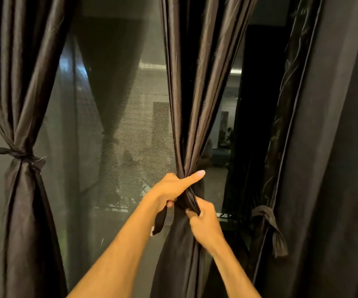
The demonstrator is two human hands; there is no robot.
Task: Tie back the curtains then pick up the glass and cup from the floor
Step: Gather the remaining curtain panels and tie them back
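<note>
middle curtain hanging straight ahead of both hands, long axis running vertical, bunched at the waist. left hand gripping round the bunch. right hand just below, pinching one end of the tie band, other end dangling under the left hand. fabric showing dark, satiny, pleated. left curtain hanging already tied. glass and cup not showing.

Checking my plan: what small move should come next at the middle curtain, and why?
Probably cross the tie ends into a knot: the left hand clasps the gathered middle curtain, the right hand pinches one tie end, the other hangs loose.
</note>
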